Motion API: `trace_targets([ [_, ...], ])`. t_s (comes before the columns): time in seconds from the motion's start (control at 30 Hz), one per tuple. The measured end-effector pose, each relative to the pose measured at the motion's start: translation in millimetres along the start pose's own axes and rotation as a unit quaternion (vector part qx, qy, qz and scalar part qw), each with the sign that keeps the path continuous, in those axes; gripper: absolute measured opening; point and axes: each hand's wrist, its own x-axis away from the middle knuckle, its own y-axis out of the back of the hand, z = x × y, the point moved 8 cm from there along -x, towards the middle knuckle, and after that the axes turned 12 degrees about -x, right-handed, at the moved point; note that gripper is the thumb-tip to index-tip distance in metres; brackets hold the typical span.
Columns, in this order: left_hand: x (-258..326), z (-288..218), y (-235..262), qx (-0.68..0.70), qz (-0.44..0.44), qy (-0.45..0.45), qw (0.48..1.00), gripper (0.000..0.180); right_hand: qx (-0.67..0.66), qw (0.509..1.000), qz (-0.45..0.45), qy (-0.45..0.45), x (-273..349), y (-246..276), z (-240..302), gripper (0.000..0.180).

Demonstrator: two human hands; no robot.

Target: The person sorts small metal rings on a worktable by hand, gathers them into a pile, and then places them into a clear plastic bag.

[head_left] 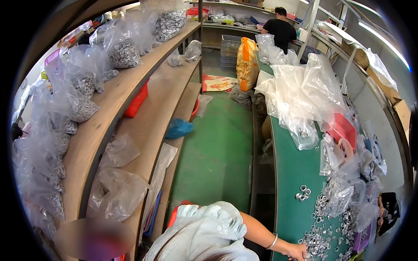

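My left arm, in a pale short sleeve with a bracelet at the wrist, reaches right over the green tabletop (291, 176). At the lower edge my left hand (297, 251) has its fingers curled down at the near side of a pile of small silver metal rings (317, 244). Whatever sits between the fingertips is hidden. Several similar rings (303, 192) lie in a small group farther up the table. My right hand is out of the picture.
Clear plastic bags (294, 93) cover the table's far part, beside a red plastic scoop-like container (342, 130). Wooden shelves (143, 117) with bags of metal parts (124, 53) line the left. A green floor aisle (211, 152) runs between. A person in black (281, 30) is at the back.
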Motion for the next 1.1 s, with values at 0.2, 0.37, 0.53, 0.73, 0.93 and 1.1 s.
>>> trace_targets([
  [0.2,20,-29,9,-0.085,-0.080,-0.088,0.989,0.021,0.167,0.978,-0.073,0.101,13,5,11,0.021],
  [0.37,44,-20,24,0.139,0.074,0.093,0.983,0.034,-0.037,0.980,-0.192,0.043,-2,41,-59,0.012],
  [0.53,56,-23,25,0.282,0.130,0.078,0.947,0.040,0.118,0.974,-0.194,-0.014,-16,67,-116,0.016],
  [0.73,67,11,84,0.280,-0.068,0.167,0.943,0.033,0.118,0.980,-0.145,0.072,-45,25,-57,0.024],
  [0.93,62,-60,149,-0.236,-0.271,0.007,0.933,0.026,0.162,0.983,-0.026,0.084,-77,-34,-41,0.034],
  [1.1,76,-115,211,-0.560,-0.424,-0.170,0.691,0.021,0.072,0.993,-0.093,0.009,-67,-7,-76,0.027],
])
